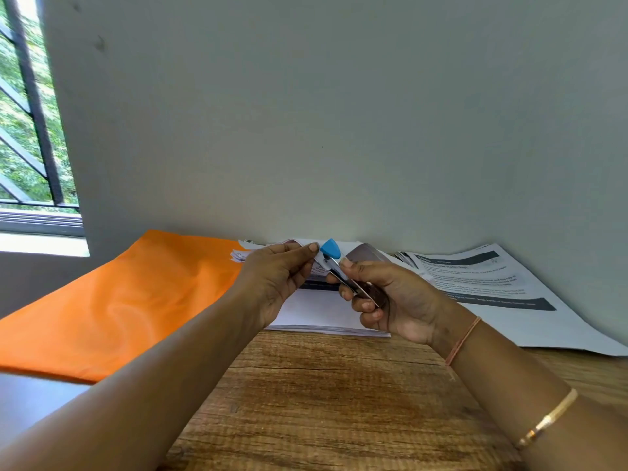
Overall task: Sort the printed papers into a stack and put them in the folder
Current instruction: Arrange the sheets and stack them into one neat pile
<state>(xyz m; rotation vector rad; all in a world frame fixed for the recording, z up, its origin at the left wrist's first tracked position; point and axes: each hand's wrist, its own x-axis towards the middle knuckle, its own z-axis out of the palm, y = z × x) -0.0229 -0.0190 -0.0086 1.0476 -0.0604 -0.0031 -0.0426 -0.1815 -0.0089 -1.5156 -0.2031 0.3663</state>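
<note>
In the head view, both hands met a little below the middle of the picture, over the far part of a wooden desk [323,402]. Between them was a small stapler [341,275] with a metal body and a blue cap, tilted so that the blue end pointed toward eleven o'clock. The right hand [401,300] gripped the rear of the stapler, its fingers curled round the metal body and its thumb laid along the top. The left hand [275,277] reached in from eight o'clock and pinched the front of the stapler just beside the blue cap, thumb above and fingers beneath; how firmly it pinched could not be told.

Under and behind the hands lay a stack of papers [323,314], white with a dark printed band, flat on the desk with its far edge close to the wall [339,113]. At nine o'clock of the hands lay the orange folder [119,300], closed and flat, its right edge just beside the stack. At three o'clock of the hands were more printed sheets [492,287], spread apart from the stack and carrying text and dark bars, their far side riding up against the wall.

A thin thread band [464,339] circled the right wrist, and a gold bangle [547,419] sat farther down that forearm. At ten o'clock in the picture was a barred window [30,113] with green leaves outside.
</note>
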